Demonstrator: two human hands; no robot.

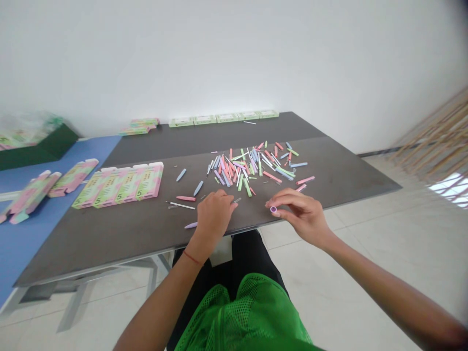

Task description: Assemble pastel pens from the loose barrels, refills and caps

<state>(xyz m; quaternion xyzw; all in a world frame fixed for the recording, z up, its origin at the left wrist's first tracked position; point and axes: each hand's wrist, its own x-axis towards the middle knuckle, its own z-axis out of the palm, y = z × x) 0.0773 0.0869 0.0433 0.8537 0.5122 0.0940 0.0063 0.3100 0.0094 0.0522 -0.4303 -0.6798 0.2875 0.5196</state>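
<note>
My right hand (302, 214) is closed at the table's front edge, thumb and fingers pinching a purple pen barrel (273, 209) whose round open end faces me. Left of it, low over the tabletop, my left hand (215, 212) has its fingers curled together. A small clear piece (238, 200) shows at its thumb and fingertips; its exact kind is too small to make out. Near that hand lie a purple pen part (190, 225), a red pen barrel (185, 198), a blue pen barrel (198, 188) and a white refill (183, 205).
A pile of mixed pen parts (252, 168) spreads over the dark table (146, 234). Several pink-green boxes (127, 185) lie at the left, with flat boxes (226, 118) along the wall. A dark green bin (54, 144) stands on the blue table (22, 253).
</note>
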